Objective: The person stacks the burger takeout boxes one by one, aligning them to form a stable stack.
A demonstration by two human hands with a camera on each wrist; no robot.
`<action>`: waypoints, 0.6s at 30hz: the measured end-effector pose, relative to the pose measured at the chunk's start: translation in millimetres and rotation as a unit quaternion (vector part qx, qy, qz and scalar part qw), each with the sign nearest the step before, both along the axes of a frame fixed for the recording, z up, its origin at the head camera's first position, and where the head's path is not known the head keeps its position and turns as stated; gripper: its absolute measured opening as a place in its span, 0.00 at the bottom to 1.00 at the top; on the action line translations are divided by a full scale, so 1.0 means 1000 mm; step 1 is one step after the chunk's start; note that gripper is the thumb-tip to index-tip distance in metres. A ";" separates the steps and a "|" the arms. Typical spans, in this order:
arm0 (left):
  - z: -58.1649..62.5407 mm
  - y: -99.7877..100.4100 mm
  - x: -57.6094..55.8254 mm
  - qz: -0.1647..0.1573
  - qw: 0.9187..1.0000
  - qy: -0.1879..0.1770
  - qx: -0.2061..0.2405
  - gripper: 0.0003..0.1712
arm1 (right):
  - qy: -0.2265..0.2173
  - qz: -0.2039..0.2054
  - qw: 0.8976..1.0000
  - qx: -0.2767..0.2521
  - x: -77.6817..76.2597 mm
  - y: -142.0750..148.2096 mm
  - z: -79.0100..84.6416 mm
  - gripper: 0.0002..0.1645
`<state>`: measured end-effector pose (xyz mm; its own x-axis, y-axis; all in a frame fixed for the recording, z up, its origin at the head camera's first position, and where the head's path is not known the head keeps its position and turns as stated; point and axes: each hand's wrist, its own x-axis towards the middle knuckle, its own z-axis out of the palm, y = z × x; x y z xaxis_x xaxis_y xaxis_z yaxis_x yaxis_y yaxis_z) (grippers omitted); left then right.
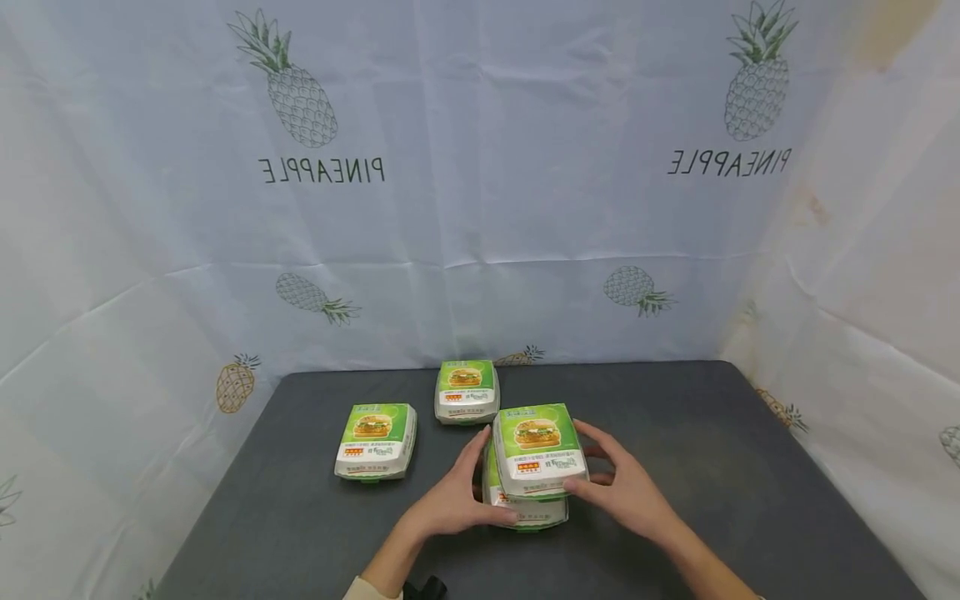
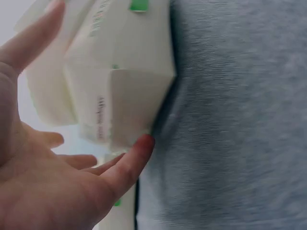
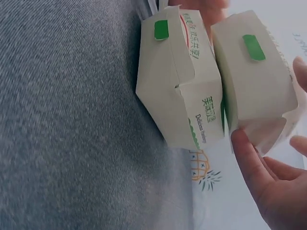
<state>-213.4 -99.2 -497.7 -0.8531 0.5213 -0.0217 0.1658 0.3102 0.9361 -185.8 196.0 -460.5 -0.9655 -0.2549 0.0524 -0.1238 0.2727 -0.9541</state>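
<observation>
My right hand [image 1: 630, 492] holds an upper burger box [image 1: 542, 450], green and white with a burger picture. Its thumb is at the front corner and its fingers along the right side. The box overlaps a second, lower burger box [image 1: 528, 512] from above; in the right wrist view a narrow wedge-shaped gap [image 3: 221, 81] shows between them. Beside the lower box is my left hand [image 1: 450, 492], fingers spread, thumb along the front. In the left wrist view a fingertip [image 2: 145, 142] touches the lower box's [image 2: 139, 96] bottom corner.
Two more burger boxes stand on the dark table [image 1: 675, 417]: a left one [image 1: 375, 442] and a back one [image 1: 467, 392], close behind the pair. A white curtain [image 1: 480, 208] with pineapple prints hangs behind the table and along both sides.
</observation>
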 end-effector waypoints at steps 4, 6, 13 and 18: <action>0.009 -0.003 0.001 -0.015 0.999 -0.009 0.030 0.68 | 0.001 0.020 0.999 -0.026 0.000 -0.002 0.001 0.49; 0.012 -0.004 0.002 -0.016 0.999 -0.002 0.030 0.67 | 0.001 0.025 0.999 -0.034 0.000 -0.003 0.000 0.49; 0.019 0.000 0.004 0.000 0.999 0.010 0.053 0.60 | 0.011 0.022 0.999 -0.039 0.000 -0.008 -0.004 0.49; 0.021 0.000 0.004 0.011 0.998 0.014 0.062 0.57 | 0.011 0.023 0.999 -0.043 0.001 -0.011 -0.005 0.48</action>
<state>-209.1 -98.9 -476.5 -0.8637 0.4997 0.0651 0.1864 0.1967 0.9626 -184.9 184.7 -465.1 -0.9513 -0.2922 0.0981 -0.1563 0.1830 -0.9706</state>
